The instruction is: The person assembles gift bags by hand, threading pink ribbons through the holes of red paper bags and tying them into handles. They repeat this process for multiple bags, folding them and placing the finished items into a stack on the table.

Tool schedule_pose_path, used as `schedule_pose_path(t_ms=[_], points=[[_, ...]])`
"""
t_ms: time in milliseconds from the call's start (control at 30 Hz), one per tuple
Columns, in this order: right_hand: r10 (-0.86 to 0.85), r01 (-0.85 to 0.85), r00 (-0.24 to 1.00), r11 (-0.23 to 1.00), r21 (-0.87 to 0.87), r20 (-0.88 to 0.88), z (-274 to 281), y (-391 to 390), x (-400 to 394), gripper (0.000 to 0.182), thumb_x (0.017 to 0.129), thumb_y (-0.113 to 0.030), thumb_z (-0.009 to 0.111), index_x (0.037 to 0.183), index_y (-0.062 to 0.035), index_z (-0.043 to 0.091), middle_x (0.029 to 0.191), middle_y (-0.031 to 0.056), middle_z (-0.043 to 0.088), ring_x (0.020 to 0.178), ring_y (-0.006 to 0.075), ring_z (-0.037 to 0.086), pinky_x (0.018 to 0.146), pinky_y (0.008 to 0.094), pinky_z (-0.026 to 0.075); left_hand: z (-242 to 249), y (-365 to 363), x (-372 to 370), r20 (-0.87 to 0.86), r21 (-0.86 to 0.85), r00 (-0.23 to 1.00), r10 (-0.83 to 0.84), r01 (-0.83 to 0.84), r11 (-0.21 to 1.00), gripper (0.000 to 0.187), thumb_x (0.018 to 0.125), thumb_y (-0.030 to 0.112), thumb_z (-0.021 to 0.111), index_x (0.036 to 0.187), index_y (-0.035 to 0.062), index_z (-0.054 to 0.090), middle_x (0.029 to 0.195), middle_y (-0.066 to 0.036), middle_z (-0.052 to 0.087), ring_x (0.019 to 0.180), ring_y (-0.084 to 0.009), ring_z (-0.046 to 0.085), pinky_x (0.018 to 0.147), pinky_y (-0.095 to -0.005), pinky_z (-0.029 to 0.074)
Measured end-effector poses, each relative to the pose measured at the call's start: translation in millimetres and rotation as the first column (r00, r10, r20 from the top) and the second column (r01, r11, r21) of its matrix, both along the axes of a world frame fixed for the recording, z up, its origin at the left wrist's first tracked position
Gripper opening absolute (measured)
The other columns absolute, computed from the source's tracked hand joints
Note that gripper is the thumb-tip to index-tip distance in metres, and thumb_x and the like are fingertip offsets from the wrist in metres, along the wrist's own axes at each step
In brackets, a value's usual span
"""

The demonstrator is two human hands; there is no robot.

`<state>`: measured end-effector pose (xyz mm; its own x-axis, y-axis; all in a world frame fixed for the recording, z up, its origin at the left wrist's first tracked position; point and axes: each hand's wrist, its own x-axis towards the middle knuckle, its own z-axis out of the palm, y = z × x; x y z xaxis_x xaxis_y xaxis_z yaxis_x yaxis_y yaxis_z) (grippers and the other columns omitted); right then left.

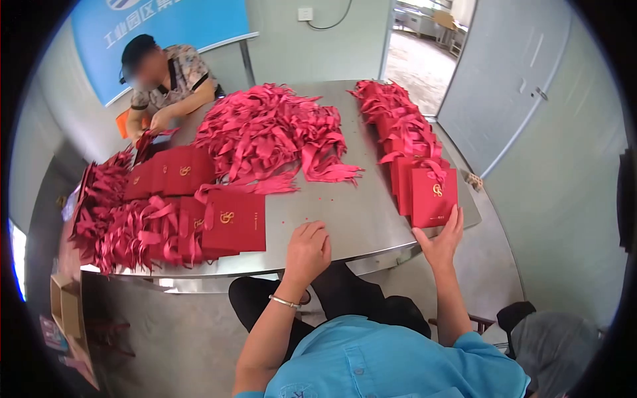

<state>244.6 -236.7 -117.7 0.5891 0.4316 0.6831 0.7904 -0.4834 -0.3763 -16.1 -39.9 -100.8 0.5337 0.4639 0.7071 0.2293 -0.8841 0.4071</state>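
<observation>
My right hand (440, 240) is at the lower corner of a red gift bag (434, 198) with a gold logo and ribbon handles. Its thumb lies along the bottom edge and its fingers lie at the right side, gripping the corner. This bag is the nearest in a row of red bags (391, 132) along the table's right side. With its fingers curled in, my left hand (309, 247) rests at the table's near edge, and nothing shows in it. To its left lies a red bag (247, 222) at the end of a packed row.
A large heap of red ribbons (265, 132) covers the middle of the metal table (352, 219). More red bags (179, 169) stand on the left. Across the table, a seated person (166, 79) handles a red piece. A door (497, 86) stands at the right beyond the table.
</observation>
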Motion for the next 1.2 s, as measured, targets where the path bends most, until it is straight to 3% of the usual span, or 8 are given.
schedule_pose_path(t_ms=[267, 367, 500, 633, 800, 933, 1100, 1200], points=[[-0.028, 0.018, 0.992, 0.997, -0.077, -0.125, 0, 13, 16, 0.102, 0.066, -0.038, 0.086, 0.144, 0.0017, 0.033, 0.148, 0.0302, 0.029, 0.135, 0.0456, 0.032, 0.111, 0.0535, 0.027, 0, 0, -2, -0.016, -0.019, 1.0, -0.027, 0.027, 0.999, 0.009, 0.074, 0.002, 0.066, 0.083, 0.0028, 0.064, 0.096, -0.011, 0.066, 0.092, -0.031, 0.064, 0.087, -0.0398, 0.049], [-0.032, 0.032, 0.998, 0.999, -0.003, 0.051, 8, 17, 2, 0.096, 0.069, -0.035, 0.084, 0.144, -0.0003, 0.035, 0.148, 0.0274, 0.032, 0.135, 0.0427, 0.035, 0.11, 0.0511, 0.031, 1, 2, -3, 0.015, -0.078, 0.999, -0.035, 0.036, 0.996, 0.009, 0.075, 0.001, 0.066, 0.083, 0.0024, 0.065, 0.097, -0.011, 0.067, 0.091, -0.0313, 0.064, 0.087, -0.0394, 0.05], [0.206, -0.207, 0.978, 0.978, 0.021, 0.035, 32, 35, -29, 0.075, 0.073, -0.016, 0.079, 0.137, -0.0006, 0.043, 0.146, 0.0238, 0.037, 0.134, 0.0399, 0.039, 0.11, 0.0471, 0.033, -3, 10, -4, 0.072, -0.205, 0.996, -0.057, 0.071, 0.976, 0.009, 0.075, 0.001, 0.067, 0.084, 0.0016, 0.065, 0.098, -0.012, 0.068, 0.091, -0.0318, 0.064, 0.087, -0.0393, 0.05], [0.649, -0.644, 0.738, 0.759, 0.096, -0.186, 36, 97, -69, 0.035, 0.077, -0.006, 0.074, 0.11, -0.0003, 0.063, 0.119, 0.018, 0.062, 0.113, 0.0318, 0.06, 0.096, 0.0387, 0.048, -2, 16, -4, 0.151, -0.333, 0.984, -0.095, 0.141, 0.932, 0.009, 0.076, 0.0, 0.066, 0.085, 0.0003, 0.065, 0.094, -0.013, 0.068, 0.09, -0.0333, 0.064, 0.085, -0.0407, 0.051], [0.895, -0.928, 0.347, 0.371, 0.034, -0.279, 69, 198, -123, 0.03, 0.077, -0.008, 0.076, 0.104, -0.0001, 0.067, 0.11, 0.0138, 0.067, 0.1, 0.0272, 0.067, 0.087, 0.0353, 0.053, -2, 16, -10, 0.206, -0.421, 0.976, -0.076, 0.159, 0.893, 0.007, 0.077, 0.002, 0.065, 0.083, -0.0004, 0.064, 0.095, -0.018, 0.066, 0.089, -0.0367, 0.063, 0.083, -0.0444, 0.05], [0.895, -0.977, 0.194, 0.139, -0.163, -0.401, 90, 263, -189, 0.05, 0.078, -0.026, 0.078, 0.118, -0.0001, 0.061, 0.125, 0.0172, 0.059, 0.116, 0.0302, 0.059, 0.098, 0.039, 0.047, -2, 12, -13, 0.108, -0.381, 0.988, -0.113, 0.146, 0.913, 0.013, 0.077, 0.001, 0.063, 0.09, -0.0011, 0.065, 0.087, -0.019, 0.067, 0.087, -0.0413, 0.062, 0.08, -0.0442, 0.051], [0.957, -0.984, 0.157, 0.131, -0.121, -0.246, 62, 340, -227, 0.053, 0.078, -0.029, 0.077, 0.118, 0.0027, 0.059, 0.126, 0.0205, 0.057, 0.115, 0.0329, 0.057, 0.099, 0.0399, 0.045, 0, 15, -10, 0.236, -0.364, 0.972, 0.014, 0.075, 0.929, 0.015, 0.078, 0.001, 0.061, 0.092, -0.0012, 0.065, 0.082, -0.02, 0.066, 0.082, -0.0411, 0.063, 0.077, -0.0433, 0.052], [0.974, -0.995, 0.102, 0.105, 0.001, -0.201, 55, 393, -238, 0.043, 0.082, -0.026, 0.074, 0.109, 0.0047, 0.063, 0.109, 0.0203, 0.064, 0.099, 0.035, 0.062, 0.091, 0.0413, 0.049, 5, 22, -12, 0.344, -0.674, 0.938, 0.039, 0.218, 0.706, 0.019, 0.078, 0.0, 0.061, 0.096, -0.0011, 0.065, 0.086, -0.021, 0.066, 0.083, -0.041, 0.064, 0.078, -0.0429, 0.052]])
